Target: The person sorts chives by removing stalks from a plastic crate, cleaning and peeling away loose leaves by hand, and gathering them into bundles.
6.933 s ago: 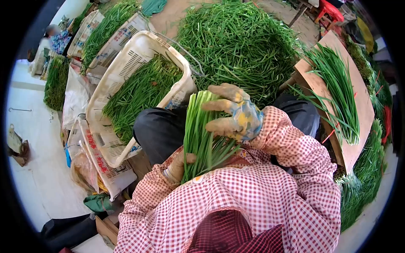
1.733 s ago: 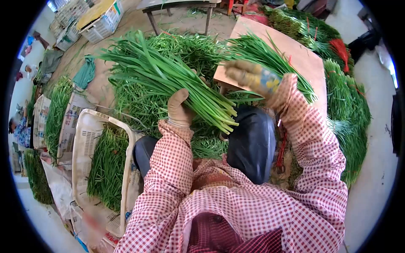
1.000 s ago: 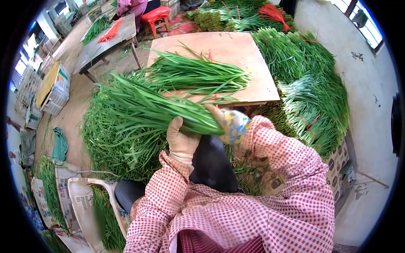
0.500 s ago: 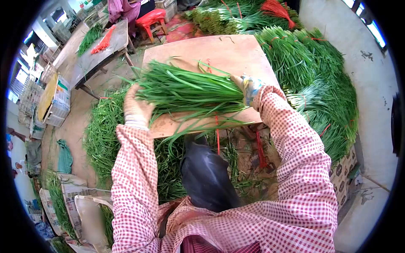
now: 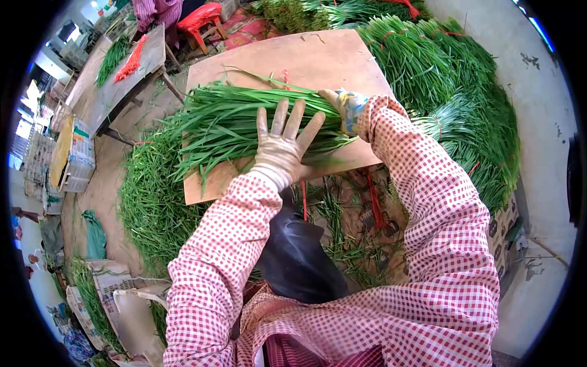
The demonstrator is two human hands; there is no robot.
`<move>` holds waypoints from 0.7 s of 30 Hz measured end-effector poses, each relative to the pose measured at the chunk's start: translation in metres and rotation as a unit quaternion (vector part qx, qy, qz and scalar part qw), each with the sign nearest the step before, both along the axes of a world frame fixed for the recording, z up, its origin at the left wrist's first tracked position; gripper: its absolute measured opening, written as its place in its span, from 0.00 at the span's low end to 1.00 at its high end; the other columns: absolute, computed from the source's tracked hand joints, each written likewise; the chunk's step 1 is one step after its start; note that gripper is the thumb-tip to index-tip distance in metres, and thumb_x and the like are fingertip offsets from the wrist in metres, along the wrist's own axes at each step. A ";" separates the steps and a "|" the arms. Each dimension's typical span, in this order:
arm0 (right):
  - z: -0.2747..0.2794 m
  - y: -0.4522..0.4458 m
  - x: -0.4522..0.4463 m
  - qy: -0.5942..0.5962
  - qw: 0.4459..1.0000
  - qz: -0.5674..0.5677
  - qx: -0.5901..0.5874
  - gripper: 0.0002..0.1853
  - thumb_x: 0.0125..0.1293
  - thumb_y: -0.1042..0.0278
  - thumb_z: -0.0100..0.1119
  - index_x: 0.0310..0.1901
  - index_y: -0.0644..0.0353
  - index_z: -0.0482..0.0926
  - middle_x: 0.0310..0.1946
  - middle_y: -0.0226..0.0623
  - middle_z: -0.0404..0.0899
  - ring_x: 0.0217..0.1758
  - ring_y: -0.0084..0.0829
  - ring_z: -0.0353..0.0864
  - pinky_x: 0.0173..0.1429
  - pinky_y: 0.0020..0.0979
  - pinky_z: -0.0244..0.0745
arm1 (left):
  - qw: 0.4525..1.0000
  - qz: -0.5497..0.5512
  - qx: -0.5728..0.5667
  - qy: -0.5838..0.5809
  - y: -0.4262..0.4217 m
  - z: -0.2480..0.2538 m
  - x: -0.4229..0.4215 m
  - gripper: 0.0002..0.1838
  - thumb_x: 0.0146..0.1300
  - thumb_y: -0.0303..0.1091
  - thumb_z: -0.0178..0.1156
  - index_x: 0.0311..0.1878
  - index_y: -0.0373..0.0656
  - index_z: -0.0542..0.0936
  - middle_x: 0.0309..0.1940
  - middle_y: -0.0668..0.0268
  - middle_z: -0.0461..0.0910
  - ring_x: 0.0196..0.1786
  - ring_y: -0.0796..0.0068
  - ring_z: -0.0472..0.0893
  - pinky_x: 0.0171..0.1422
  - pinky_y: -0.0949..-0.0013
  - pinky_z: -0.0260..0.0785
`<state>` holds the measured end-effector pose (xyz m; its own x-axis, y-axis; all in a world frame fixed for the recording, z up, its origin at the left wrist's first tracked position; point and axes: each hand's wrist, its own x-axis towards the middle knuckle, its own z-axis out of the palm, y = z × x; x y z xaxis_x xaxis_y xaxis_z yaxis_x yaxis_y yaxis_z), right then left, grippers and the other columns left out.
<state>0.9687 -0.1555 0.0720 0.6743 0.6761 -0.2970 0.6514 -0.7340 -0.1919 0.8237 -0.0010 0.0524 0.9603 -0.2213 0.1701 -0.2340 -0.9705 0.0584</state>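
Observation:
A loose bunch of garlic chives (image 5: pixel 223 116) lies across the wooden board (image 5: pixel 293 52), its leafy tips fanned out to the left. My left hand (image 5: pixel 282 140), in a pale glove, rests on the near side of the bunch with its fingers spread. At the right end of the bunch, my right hand (image 5: pixel 346 110), in a glove with a blue and yellow patterned part, is closed around the stalks. Beyond the bunch a red tie (image 5: pixel 285 78) lies on the board. Another red strand (image 5: pixel 304 200) hangs below the board's near edge.
Tied chive bundles (image 5: pixel 428 67) are heaped along the right, against a wall. A pile of loose greens (image 5: pixel 150 202) lies to the left on the floor. Farther off are a second table (image 5: pixel 131 79), a red stool (image 5: pixel 200 18) and a person in a striped garment (image 5: pixel 156 12).
My left hand has moved right from the leafy tips to the bunch's middle, its fingers now spread. Stray leaves that hung over the near edge now lie on the board. My right hand keeps its grip.

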 end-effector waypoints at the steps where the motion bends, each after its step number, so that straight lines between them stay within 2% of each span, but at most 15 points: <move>1: 0.004 0.002 0.003 0.039 0.998 -0.007 -0.039 0.51 0.41 0.71 0.72 0.70 0.49 0.55 0.58 0.46 0.73 0.62 0.45 0.73 0.64 0.38 0.69 | 0.999 -0.002 0.053 -0.009 0.004 0.002 0.007 0.60 0.36 0.60 0.73 0.74 0.62 0.51 0.74 0.53 0.45 0.76 0.48 0.42 0.74 0.36 0.27; 2: 0.009 0.003 0.003 0.041 0.998 -0.008 -0.037 0.51 0.41 0.71 0.72 0.70 0.49 0.55 0.58 0.46 0.73 0.62 0.45 0.73 0.64 0.38 0.69 | 0.994 -0.005 0.105 -0.017 0.008 0.005 0.015 0.60 0.37 0.59 0.72 0.74 0.63 0.50 0.74 0.53 0.45 0.76 0.48 0.42 0.74 0.36 0.27; 4: 0.011 0.002 -0.001 0.040 0.998 -0.019 -0.041 0.50 0.41 0.70 0.71 0.69 0.48 0.56 0.58 0.47 0.72 0.62 0.45 0.72 0.64 0.37 0.70 | 0.992 0.030 0.124 -0.014 0.015 0.007 0.031 0.60 0.40 0.58 0.71 0.75 0.61 0.47 0.75 0.55 0.46 0.76 0.50 0.43 0.74 0.36 0.29; 5: 0.010 0.001 -0.003 0.024 0.999 -0.007 -0.033 0.43 0.50 0.70 0.65 0.69 0.48 0.57 0.59 0.47 0.72 0.63 0.45 0.71 0.64 0.38 0.69 | 0.990 0.040 0.131 0.019 0.015 0.012 0.039 0.61 0.39 0.59 0.72 0.75 0.60 0.48 0.74 0.56 0.47 0.77 0.50 0.43 0.73 0.36 0.29; 6: 0.011 0.000 -0.011 0.025 0.999 -0.007 -0.034 0.43 0.50 0.70 0.65 0.69 0.48 0.57 0.59 0.47 0.72 0.63 0.45 0.71 0.64 0.38 0.69 | 0.988 0.050 0.137 0.051 0.015 0.019 0.045 0.61 0.38 0.59 0.72 0.75 0.59 0.48 0.74 0.57 0.48 0.77 0.51 0.42 0.73 0.35 0.30; 9: 0.009 0.002 -0.028 -0.074 0.996 -0.046 -0.001 0.31 0.64 0.71 0.50 0.69 0.48 0.58 0.60 0.46 0.70 0.64 0.48 0.69 0.65 0.40 0.67 | 0.984 0.055 0.156 0.065 0.024 0.018 0.061 0.61 0.35 0.59 0.73 0.74 0.59 0.50 0.73 0.58 0.51 0.76 0.55 0.46 0.74 0.37 0.33; 10: 0.005 0.004 -0.027 -0.071 0.996 -0.044 -0.002 0.31 0.64 0.71 0.50 0.69 0.48 0.58 0.60 0.46 0.70 0.64 0.48 0.69 0.65 0.40 0.67 | 0.984 0.056 0.155 0.068 0.029 0.015 0.067 0.61 0.35 0.59 0.73 0.74 0.59 0.50 0.73 0.58 0.51 0.76 0.55 0.46 0.74 0.37 0.33; 12: -0.004 0.006 -0.026 -0.124 0.991 -0.041 0.017 0.42 0.50 0.77 0.59 0.70 0.48 0.57 0.54 0.48 0.71 0.56 0.49 0.74 0.59 0.39 0.72 | 0.990 0.026 0.104 0.093 0.038 0.008 0.074 0.60 0.33 0.56 0.74 0.72 0.57 0.54 0.73 0.60 0.54 0.75 0.58 0.51 0.74 0.41 0.38; 13: -0.006 0.006 -0.027 -0.138 0.990 -0.036 0.021 0.44 0.48 0.77 0.61 0.70 0.47 0.57 0.53 0.47 0.71 0.55 0.49 0.75 0.58 0.38 0.72 | 0.995 0.029 0.075 0.061 0.039 0.003 0.072 0.58 0.32 0.53 0.75 0.71 0.56 0.56 0.70 0.61 0.59 0.73 0.60 0.57 0.74 0.43 0.43; 14: -0.008 0.004 -0.025 -0.135 0.990 -0.036 0.019 0.44 0.48 0.77 0.61 0.70 0.47 0.57 0.53 0.47 0.71 0.55 0.49 0.75 0.58 0.38 0.72 | 0.995 0.030 0.073 0.064 0.037 0.003 0.071 0.58 0.32 0.53 0.75 0.71 0.56 0.56 0.70 0.61 0.59 0.73 0.60 0.57 0.74 0.43 0.43; 16: -0.008 -0.002 -0.016 -0.112 0.993 -0.003 0.028 0.34 0.60 0.70 0.56 0.69 0.45 0.59 0.56 0.45 0.72 0.59 0.46 0.73 0.58 0.40 0.73 | 0.993 0.044 0.041 0.101 0.032 0.009 0.072 0.56 0.32 0.48 0.75 0.69 0.57 0.58 0.67 0.62 0.63 0.71 0.60 0.60 0.73 0.42 0.44; 17: -0.004 -0.002 -0.013 -0.075 0.996 -0.010 0.039 0.39 0.54 0.70 0.63 0.68 0.44 0.59 0.58 0.45 0.70 0.59 0.46 0.73 0.58 0.39 0.73 | 0.994 0.053 0.038 0.093 0.030 0.011 0.072 0.55 0.32 0.46 0.75 0.68 0.58 0.60 0.64 0.63 0.66 0.69 0.61 0.63 0.72 0.41 0.45; 18: -0.001 -0.004 -0.011 -0.078 0.996 -0.009 0.039 0.39 0.54 0.70 0.63 0.68 0.44 0.59 0.58 0.45 0.70 0.59 0.46 0.73 0.58 0.39 0.73 | 0.994 0.054 0.037 0.091 0.028 0.014 0.073 0.55 0.32 0.46 0.75 0.68 0.58 0.60 0.64 0.63 0.66 0.69 0.61 0.63 0.72 0.41 0.45; 20: 0.003 -0.014 -0.011 -0.042 0.991 0.014 0.126 0.44 0.47 0.70 0.68 0.68 0.44 0.58 0.61 0.45 0.67 0.59 0.46 0.73 0.60 0.38 0.73 | 0.983 0.081 0.023 0.161 0.025 0.021 0.073 0.55 0.32 0.45 0.76 0.68 0.59 0.60 0.64 0.64 0.66 0.69 0.62 0.62 0.73 0.41 0.45; 21: 0.010 -0.022 -0.014 -0.051 0.986 0.008 0.156 0.45 0.43 0.70 0.71 0.66 0.48 0.61 0.63 0.45 0.64 0.59 0.44 0.73 0.62 0.38 0.72 | 0.986 0.076 0.024 0.147 0.025 0.021 0.071 0.55 0.33 0.47 0.76 0.68 0.57 0.60 0.64 0.65 0.67 0.69 0.62 0.62 0.73 0.41 0.44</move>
<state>0.9551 -0.1775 0.0822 0.6782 0.7349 -0.0041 0.6904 -0.6390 -0.3392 0.8946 0.0242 0.0729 0.9890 -0.0729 -0.1285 -0.0664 -0.9963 0.0545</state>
